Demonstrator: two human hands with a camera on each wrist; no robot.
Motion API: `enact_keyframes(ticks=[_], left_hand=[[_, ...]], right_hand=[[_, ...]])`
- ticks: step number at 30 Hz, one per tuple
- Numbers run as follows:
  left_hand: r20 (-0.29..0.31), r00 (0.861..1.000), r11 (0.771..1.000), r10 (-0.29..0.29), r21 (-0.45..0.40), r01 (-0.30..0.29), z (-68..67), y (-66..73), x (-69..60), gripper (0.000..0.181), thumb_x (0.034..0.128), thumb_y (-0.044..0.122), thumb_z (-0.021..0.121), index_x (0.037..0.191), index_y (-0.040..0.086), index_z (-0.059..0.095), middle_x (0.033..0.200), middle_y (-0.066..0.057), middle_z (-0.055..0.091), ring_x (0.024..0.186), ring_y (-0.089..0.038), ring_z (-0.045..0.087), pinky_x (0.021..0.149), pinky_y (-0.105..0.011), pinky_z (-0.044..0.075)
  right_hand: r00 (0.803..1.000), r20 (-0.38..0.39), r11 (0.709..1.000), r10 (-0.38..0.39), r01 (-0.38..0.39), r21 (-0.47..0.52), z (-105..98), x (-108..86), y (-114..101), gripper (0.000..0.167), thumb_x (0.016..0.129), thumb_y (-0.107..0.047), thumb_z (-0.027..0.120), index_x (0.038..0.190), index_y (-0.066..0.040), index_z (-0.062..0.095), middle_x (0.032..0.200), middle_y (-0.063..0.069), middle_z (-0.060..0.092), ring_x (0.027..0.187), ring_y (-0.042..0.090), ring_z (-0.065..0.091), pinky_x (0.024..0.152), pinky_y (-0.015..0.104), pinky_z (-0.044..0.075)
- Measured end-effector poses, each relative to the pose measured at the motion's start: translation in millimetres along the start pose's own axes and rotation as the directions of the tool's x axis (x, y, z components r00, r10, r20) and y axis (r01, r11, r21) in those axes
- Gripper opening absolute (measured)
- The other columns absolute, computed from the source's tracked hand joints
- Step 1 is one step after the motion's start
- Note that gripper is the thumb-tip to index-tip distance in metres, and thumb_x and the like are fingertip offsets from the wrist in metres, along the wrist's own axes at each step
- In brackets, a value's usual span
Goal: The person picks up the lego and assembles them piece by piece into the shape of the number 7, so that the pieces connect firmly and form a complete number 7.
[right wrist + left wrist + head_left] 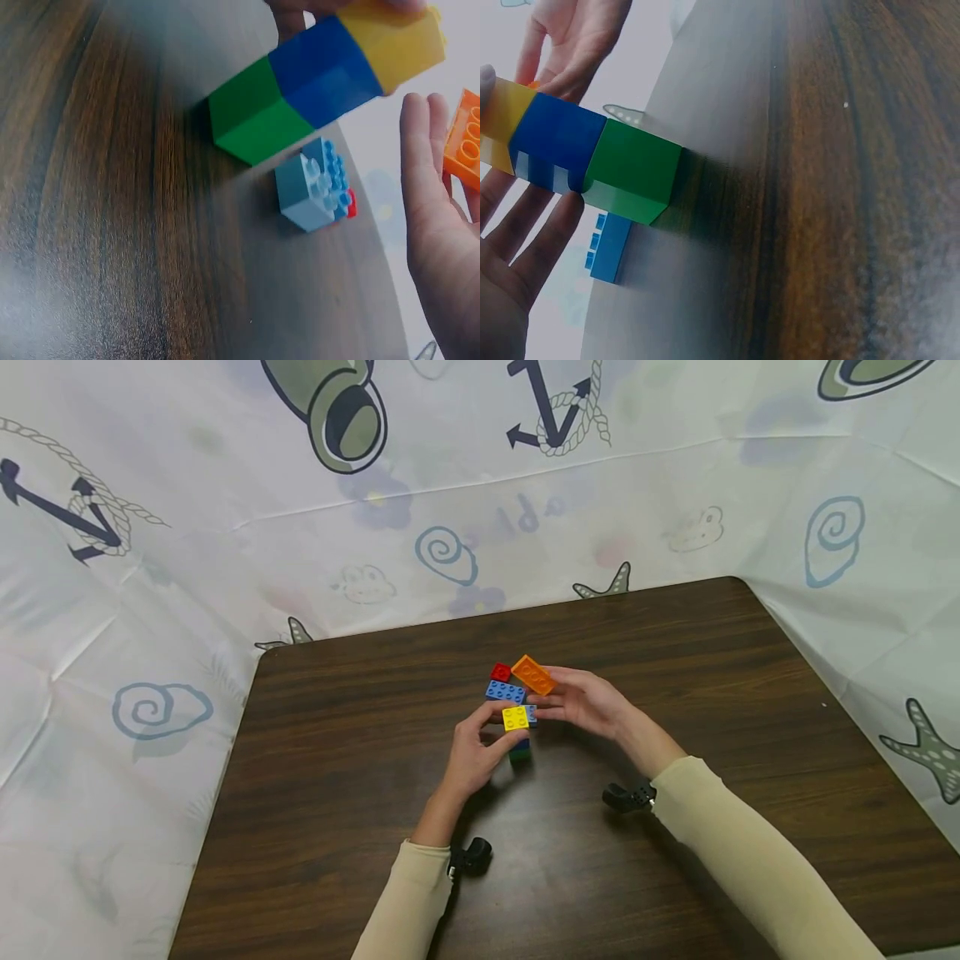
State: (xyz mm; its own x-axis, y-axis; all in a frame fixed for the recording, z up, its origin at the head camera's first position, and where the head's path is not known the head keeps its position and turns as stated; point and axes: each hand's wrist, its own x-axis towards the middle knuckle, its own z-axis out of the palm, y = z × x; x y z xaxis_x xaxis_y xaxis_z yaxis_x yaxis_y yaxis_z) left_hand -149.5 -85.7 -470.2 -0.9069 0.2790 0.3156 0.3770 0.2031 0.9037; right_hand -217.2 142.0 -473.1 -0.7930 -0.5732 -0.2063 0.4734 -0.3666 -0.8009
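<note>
Left hand [470, 758] pinches a yellow plastic block [515, 718] atop a dark-blue block [559, 136] and green block [635, 161]. Right hand [588, 702], some fingers outstretched, holds an orange plastic brick [533, 675].

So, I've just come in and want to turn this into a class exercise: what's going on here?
A person is handling toy building bricks at a table. The left hand grips the yellow brick at the top of a tower, with a dark blue brick beneath it and a green brick at the bottom. The right hand holds an orange brick, apart from the tower. Lighter blue bricks and a red brick sit beyond the tower.
</note>
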Motion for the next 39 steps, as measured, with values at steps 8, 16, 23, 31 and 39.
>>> enact_keyframes(ticks=[8, 16, 23, 31, 39], left_hand=[[-0.009, 1.000, 1.000, 0.011, -0.005, -0.011, 0.4, -2.0, 0.0, 0.033, 0.0883, 0.007, 0.073, 0.118, -0.001, 0.063, 0.110, -0.015, 0.067, 0.097, -0.032, 0.062, 0.078, -0.050, 0.056], [-0.008, 1.000, 0.999, -0.011, -0.045, 0.011, 1.0, -2.2, -0.6, 0.031, 0.0884, 0.004, 0.072, 0.117, -0.002, 0.062, 0.111, -0.018, 0.067, 0.099, -0.032, 0.064, 0.082, -0.053, 0.054], [-0.002, 0.998, 0.995, -0.059, -0.081, 0.058, -0.4, -0.9, -1.5, 0.030, 0.0899, 0.006, 0.071, 0.116, -0.006, 0.062, 0.111, -0.019, 0.066, 0.098, -0.029, 0.064, 0.085, -0.053, 0.053], [-0.003, 0.997, 0.994, -0.083, -0.071, 0.083, -0.6, -1.2, -1.3, 0.029, 0.0897, 0.007, 0.072, 0.113, -0.007, 0.064, 0.106, -0.019, 0.068, 0.092, -0.025, 0.066, 0.082, -0.039, 0.056], [-0.005, 0.994, 0.989, -0.107, -0.101, 0.106, 0.3, -2.9, -1.3, 0.029, 0.0893, 0.008, 0.073, 0.113, -0.006, 0.065, 0.105, -0.016, 0.068, 0.090, -0.018, 0.066, 0.081, -0.033, 0.056]], right_hand=[[0.991, 0.034, 0.941, -0.133, 0.137, -0.310, 21, -6.4, 0, 0.045, 0.102, -0.014, 0.054, 0.142, 0.004, 0.045, 0.139, 0.020, 0.051, 0.124, 0.035, 0.054, 0.107, 0.056, 0.034], [0.933, 0.124, 0.633, -0.337, 0.322, -0.704, 43, -15.6, 4, 0.036, 0.093, -0.008, 0.068, 0.128, -0.003, 0.063, 0.128, 0.011, 0.063, 0.111, 0.027, 0.059, 0.096, 0.044, 0.049], [0.892, 0.183, 0.443, -0.413, 0.373, -0.815, 52, -21.3, 10, 0.038, 0.088, -0.009, 0.074, 0.125, -0.010, 0.067, 0.126, 0.004, 0.064, 0.115, 0.023, 0.057, 0.098, 0.047, 0.046], [0.892, 0.171, 0.387, -0.419, 0.345, -0.855, 55, -25.2, 11, 0.038, 0.086, -0.007, 0.076, 0.123, -0.010, 0.068, 0.125, 0.004, 0.065, 0.118, 0.025, 0.056, 0.100, 0.052, 0.044], [0.912, 0.157, 0.344, -0.379, 0.296, -0.891, 57, -25.8, 5, 0.038, 0.085, -0.010, 0.077, 0.123, -0.012, 0.069, 0.124, 0.002, 0.066, 0.118, 0.024, 0.057, 0.098, 0.046, 0.047]])
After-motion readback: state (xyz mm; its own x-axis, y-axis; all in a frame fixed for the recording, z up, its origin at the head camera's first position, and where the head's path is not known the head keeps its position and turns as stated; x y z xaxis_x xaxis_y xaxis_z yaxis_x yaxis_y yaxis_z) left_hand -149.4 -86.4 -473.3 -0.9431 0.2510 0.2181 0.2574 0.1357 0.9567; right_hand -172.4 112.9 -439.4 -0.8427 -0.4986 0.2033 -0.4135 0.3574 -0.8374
